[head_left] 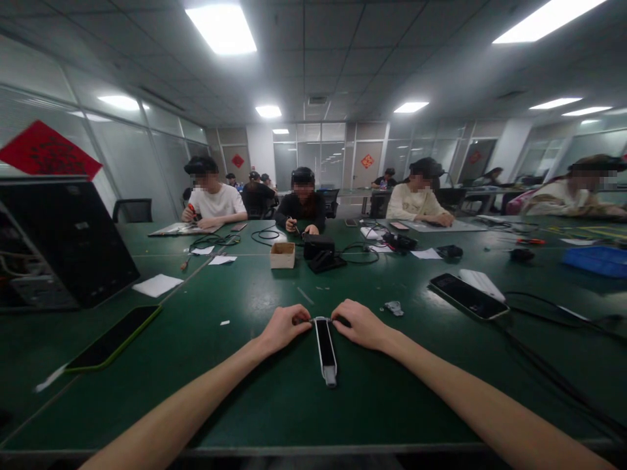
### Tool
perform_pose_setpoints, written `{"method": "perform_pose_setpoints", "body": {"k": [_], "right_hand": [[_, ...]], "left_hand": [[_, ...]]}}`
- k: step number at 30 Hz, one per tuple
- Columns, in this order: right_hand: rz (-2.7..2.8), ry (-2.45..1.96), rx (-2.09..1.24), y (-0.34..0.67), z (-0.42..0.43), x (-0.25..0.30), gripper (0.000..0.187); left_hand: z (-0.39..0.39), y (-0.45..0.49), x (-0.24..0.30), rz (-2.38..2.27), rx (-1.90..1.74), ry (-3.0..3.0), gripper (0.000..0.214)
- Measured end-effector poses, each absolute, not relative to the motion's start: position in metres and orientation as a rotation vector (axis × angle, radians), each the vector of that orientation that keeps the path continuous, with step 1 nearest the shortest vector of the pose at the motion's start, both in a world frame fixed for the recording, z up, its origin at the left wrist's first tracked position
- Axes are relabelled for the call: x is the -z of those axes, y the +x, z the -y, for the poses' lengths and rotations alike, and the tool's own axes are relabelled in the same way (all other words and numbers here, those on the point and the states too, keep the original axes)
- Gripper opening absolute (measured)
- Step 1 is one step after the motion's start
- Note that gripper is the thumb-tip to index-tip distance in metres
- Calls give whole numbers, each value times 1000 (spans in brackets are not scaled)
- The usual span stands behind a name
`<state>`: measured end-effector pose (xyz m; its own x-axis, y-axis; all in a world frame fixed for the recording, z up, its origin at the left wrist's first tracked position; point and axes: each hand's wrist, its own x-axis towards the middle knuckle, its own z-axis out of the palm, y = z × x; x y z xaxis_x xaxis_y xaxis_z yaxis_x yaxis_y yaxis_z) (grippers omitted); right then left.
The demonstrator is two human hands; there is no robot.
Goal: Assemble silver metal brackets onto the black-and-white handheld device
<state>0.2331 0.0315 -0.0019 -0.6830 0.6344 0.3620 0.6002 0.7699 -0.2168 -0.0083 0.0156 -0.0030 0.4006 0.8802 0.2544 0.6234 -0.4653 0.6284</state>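
Observation:
A long, narrow device [325, 343] with a black face, a pale rim and a grey near end lies on the green table [235, 405] in front of me. At its far end, my left hand [287, 326] is closed in a pinch on the left side. My right hand [360, 323] mirrors it on the right, fingers curled together. Small thin bits show between the fingertips and the device's far corners, too small to name. A crumpled grey scrap [394, 308] lies beyond my right hand.
A green-edged phone [115, 339] and a computer case [63, 241] are at left. To the right lie a black phone [467, 296], cables [543, 365] and a blue tray [595, 261]. Ahead stand a small box [283, 256] and a black box [318, 247]; co-workers sit opposite.

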Motion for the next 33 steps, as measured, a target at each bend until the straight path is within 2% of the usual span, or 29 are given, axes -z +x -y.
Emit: {"method": "perform_pose_setpoints", "body": {"k": [4,8,13,25,29,33], "right_hand": [[2555,-950,63,254,-41,-17,17],[2415,-1188,257,294,-53,-38,20],[2490,-1482,107,318,-58,-41,18],[2613,-1539,-257,301,-55,-27,18],[2586,-1628,-246,293,-50,-29,14],[2575,-1717,-92,280,-46,-27,13]], "left_hand": [[-14,-8,0,-1282,-775,2247,13],[-14,-10,-1,-1299,-730,2266,17],[-16,-11,3,-1310,-700,2337,20],[-14,-8,7,-1347,-671,2473,21],[-17,-9,12,-1355,-669,2459,23],[-15,-9,12,-1350,-684,2449,26]]}}
